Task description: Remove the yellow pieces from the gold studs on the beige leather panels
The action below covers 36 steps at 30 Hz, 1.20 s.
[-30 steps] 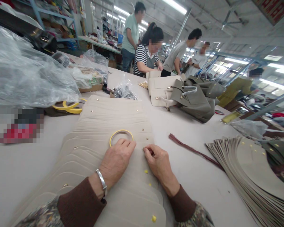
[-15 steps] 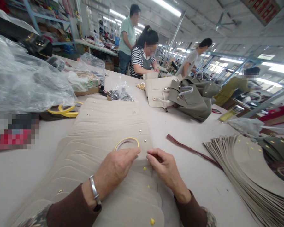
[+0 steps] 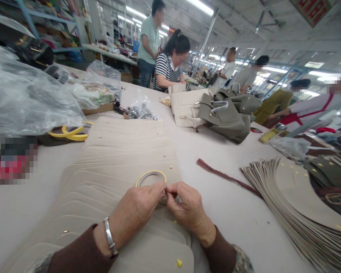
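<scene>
My left hand (image 3: 136,212) grips the near edge of a thin yellow tape roll (image 3: 151,174), its fingers closed on it. My right hand (image 3: 186,206) has come up against the left, fingertips pinched at the roll's edge on something too small to make out. Both hands hover over a fanned row of beige leather panels (image 3: 122,151) with small brass studs, laid on the white table (image 3: 210,189). Small yellow tape bits (image 3: 179,262) sit on the nearest panels.
A second fan of beige panels (image 3: 298,204) lies at right, with a dark red strip (image 3: 224,176) beside it. Beige and olive handbags (image 3: 216,113) stand further back. Plastic bags (image 3: 31,94) and yellow tape rolls (image 3: 69,132) crowd the left. Several people work at the far end.
My right hand moved left from the panel to meet my left hand at the tape roll. The left hand went from resting on the panel to gripping the roll's edge.
</scene>
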Each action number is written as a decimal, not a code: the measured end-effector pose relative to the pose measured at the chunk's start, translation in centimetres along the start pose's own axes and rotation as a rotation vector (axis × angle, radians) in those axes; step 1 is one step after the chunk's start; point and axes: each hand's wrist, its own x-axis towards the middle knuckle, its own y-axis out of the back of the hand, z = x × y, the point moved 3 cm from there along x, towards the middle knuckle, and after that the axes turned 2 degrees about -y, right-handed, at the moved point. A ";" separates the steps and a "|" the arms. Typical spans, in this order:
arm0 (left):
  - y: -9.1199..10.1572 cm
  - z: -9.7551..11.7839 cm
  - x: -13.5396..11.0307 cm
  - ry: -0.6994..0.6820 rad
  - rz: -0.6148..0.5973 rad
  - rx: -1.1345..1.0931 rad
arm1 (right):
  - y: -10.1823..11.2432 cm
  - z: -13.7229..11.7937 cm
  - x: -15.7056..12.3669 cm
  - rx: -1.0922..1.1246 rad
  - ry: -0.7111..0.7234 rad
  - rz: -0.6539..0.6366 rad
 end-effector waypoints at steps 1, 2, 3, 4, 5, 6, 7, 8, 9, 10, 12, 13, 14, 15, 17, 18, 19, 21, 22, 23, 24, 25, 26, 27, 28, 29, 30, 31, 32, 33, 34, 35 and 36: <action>0.0 0.0 0.0 0.004 -0.004 -0.006 | 0.0 0.0 -0.1 -0.025 0.007 0.015; 0.1 0.0 0.1 0.006 -0.005 -0.012 | 0.0 -0.1 -0.1 -0.040 0.005 0.027; 0.2 0.0 0.1 0.008 -0.002 -0.016 | 0.0 -0.2 -0.1 -0.046 -0.007 0.035; 0.3 0.1 0.2 0.009 -0.001 -0.018 | 0.0 -0.2 -0.2 -0.040 -0.035 0.041; 0.4 0.2 0.2 0.007 0.003 -0.015 | -0.1 -0.3 -0.1 -0.018 -0.086 0.043; 0.5 0.3 0.3 0.005 0.009 -0.007 | -0.1 -0.3 -0.1 0.031 -0.166 0.040; 0.5 0.4 0.3 -0.001 0.022 0.003 | -0.2 -0.1 -0.1 0.110 -0.274 0.029; 0.5 0.6 0.3 -0.013 0.043 0.013 | -0.3 0.2 -0.1 0.212 -0.403 0.017; 0.6 0.9 0.3 -0.028 0.068 0.020 | -0.5 0.6 -0.1 0.325 -0.540 0.007; 0.5 1.1 0.2 -0.045 0.091 0.020 | -0.5 1.0 -0.1 0.434 -0.667 0.007; 0.4 1.5 0.2 -0.075 0.110 0.007 | -0.4 2.3 -0.3 0.585 -0.847 0.026; 0.3 1.6 0.2 -0.074 0.096 0.010 | -0.3 3.0 -0.4 0.619 -0.898 0.023; 0.2 1.6 0.3 -0.056 0.064 0.028 | -0.1 3.7 -0.5 0.631 -0.930 0.006; 0.1 1.4 0.5 -0.028 0.020 0.062 | 0.1 4.4 -0.6 0.628 -0.948 -0.030; 0.0 0.9 0.9 0.041 -0.082 0.147 | 0.3 5.4 -1.0 0.600 -0.952 -0.121; 0.0 0.7 1.1 0.070 -0.130 0.182 | 0.4 5.7 -1.1 0.587 -0.952 -0.161; 0.0 0.5 1.3 0.087 -0.170 0.202 | 0.4 5.9 -1.2 0.577 -0.955 -0.190; -0.1 0.2 1.4 0.101 -0.221 0.203 | 0.4 6.1 -1.4 0.566 -0.964 -0.245; -0.2 0.2 1.4 0.101 -0.235 0.193 | 0.3 6.2 -1.4 0.560 -0.965 -0.264; -0.3 0.2 1.3 0.097 -0.243 0.182 | 0.3 6.1 -1.4 0.551 -0.962 -0.278; -0.4 0.3 1.3 0.091 -0.244 0.174 | 0.3 6.1 -1.4 0.539 -0.952 -0.289; -0.4 0.3 1.2 0.087 -0.241 0.170 | 0.3 6.0 -1.4 0.525 -0.936 -0.299; -0.4 0.4 1.2 0.086 -0.239 0.168 | 0.3 5.9 -1.4 0.507 -0.917 -0.309; -0.4 0.4 1.1 0.089 -0.239 0.170 | 0.3 5.8 -1.4 0.483 -0.892 -0.314; -0.3 0.4 1.1 0.095 -0.242 0.171 | 0.3 5.6 -1.4 0.452 -0.856 -0.315; -0.3 0.5 1.1 0.104 -0.249 0.171 | 0.3 5.4 -1.3 0.409 -0.809 -0.312; -0.2 0.5 1.2 0.111 -0.256 0.170 | 0.2 5.1 -1.2 0.356 -0.755 -0.306; -0.2 0.4 1.2 0.116 -0.262 0.167 | 0.2 4.9 -1.1 0.295 -0.700 -0.296; -0.2 0.4 1.2 0.119 -0.266 0.162 | 0.2 4.7 -1.0 0.233 -0.649 -0.286; -0.2 0.4 1.2 0.119 -0.265 0.158 | 0.1 4.6 -1.0 0.177 -0.611 -0.283; -0.2 0.4 1.2 0.118 -0.261 0.156 | 0.1 4.6 -0.9 0.129 -0.590 -0.281; -0.3 0.3 1.2 0.116 -0.256 0.154 | 0.1 4.6 -0.9 0.093 -0.585 -0.276; -0.3 0.3 1.2 0.114 -0.252 0.151 | 0.2 4.7 -0.9 0.065 -0.592 -0.265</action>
